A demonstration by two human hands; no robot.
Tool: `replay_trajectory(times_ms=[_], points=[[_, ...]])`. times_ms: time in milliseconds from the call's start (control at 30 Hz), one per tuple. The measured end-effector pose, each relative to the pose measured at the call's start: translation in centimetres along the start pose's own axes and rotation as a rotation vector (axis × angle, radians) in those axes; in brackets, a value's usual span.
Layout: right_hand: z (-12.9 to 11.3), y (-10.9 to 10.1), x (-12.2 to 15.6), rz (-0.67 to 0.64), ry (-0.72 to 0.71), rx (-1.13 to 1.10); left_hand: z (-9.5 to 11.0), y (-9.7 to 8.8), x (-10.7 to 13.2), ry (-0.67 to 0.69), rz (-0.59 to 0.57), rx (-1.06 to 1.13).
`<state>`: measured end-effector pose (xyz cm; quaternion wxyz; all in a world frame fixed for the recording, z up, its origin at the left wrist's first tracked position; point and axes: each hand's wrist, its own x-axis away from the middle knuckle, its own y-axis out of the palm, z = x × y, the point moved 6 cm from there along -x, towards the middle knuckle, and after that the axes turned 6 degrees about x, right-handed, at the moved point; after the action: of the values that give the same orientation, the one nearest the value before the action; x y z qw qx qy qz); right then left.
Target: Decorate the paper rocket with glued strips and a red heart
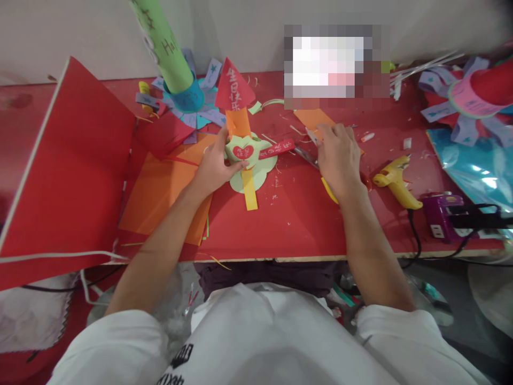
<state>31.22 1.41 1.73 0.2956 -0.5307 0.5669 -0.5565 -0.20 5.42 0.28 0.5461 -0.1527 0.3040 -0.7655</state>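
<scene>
A paper rocket (239, 124) stands in front of me, with a red cone top (234, 88) bearing white writing and an orange body. Around it is a pale green scalloped collar (250, 156) with a red heart. A red strip (277, 149) with writing sticks out to the right, and a yellow strip (250, 191) hangs towards me. My left hand (218, 163) is closed round its lower part, thumb in front. My right hand (340, 158) lies over scissors (306, 156), fingers bent near an orange paper piece (315, 116); what they pinch is hidden.
Orange paper sheets (160, 192) lie at left beside an upright red board (76, 176). A green paper tube (170, 59) stands behind. At right are a yellow glue gun (401, 182), a purple box (444, 214), a blue plastic packet (468, 166) and another paper craft (473, 96).
</scene>
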Motion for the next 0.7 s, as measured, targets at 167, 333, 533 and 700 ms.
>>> replay_trajectory(times_ms=[167, 333, 533, 700], points=[[-1.6, 0.5, 0.7, 0.098, -0.114, -0.190, -0.2, -0.2, -0.1, -0.007, 0.032, 0.017], [-2.5, 0.8, 1.4, 0.138, -0.151, -0.234, 0.8, -1.5, 0.0, 0.004, 0.150, 0.116], [-2.3, -0.2, 1.9, 0.271, -0.104, -0.267, 1.3, -1.9, 0.1, 0.039, 0.170, 0.132], [-3.2, -0.3, 2.5, 0.302, -0.154, -0.293, 1.0, 0.6, 0.2, 0.047, 0.012, 0.197]])
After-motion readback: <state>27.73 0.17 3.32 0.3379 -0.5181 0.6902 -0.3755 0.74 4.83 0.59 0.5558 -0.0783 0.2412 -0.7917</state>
